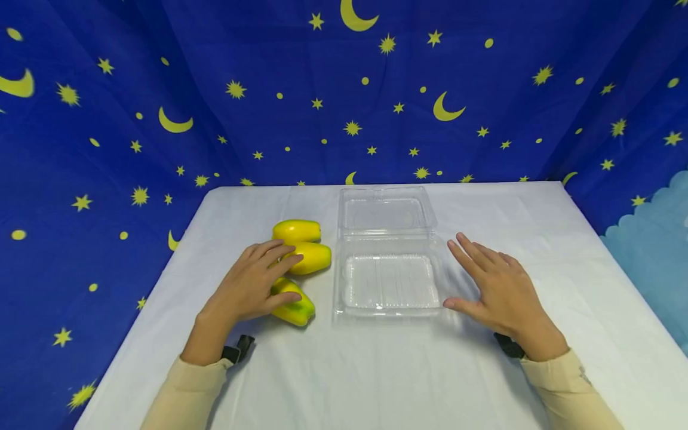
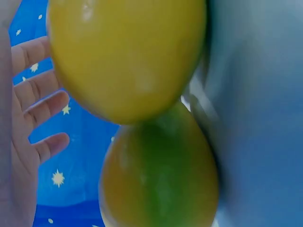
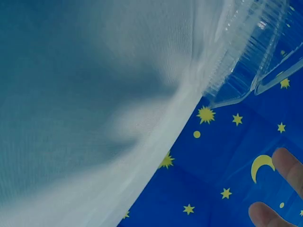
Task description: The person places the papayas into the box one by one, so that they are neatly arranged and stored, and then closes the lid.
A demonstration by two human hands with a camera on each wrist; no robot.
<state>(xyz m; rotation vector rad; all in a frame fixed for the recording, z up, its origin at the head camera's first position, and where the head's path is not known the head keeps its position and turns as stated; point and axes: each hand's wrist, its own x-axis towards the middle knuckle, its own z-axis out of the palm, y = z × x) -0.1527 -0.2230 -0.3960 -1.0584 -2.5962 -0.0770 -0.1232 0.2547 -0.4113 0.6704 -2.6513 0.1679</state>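
Yellow peppers (image 1: 301, 257) lie in a row left of the clear box (image 1: 388, 280), long axes crosswise — the left hand (image 1: 252, 286) rests open-fingered on them, nearer than the spread, empty right hand (image 1: 497, 289).
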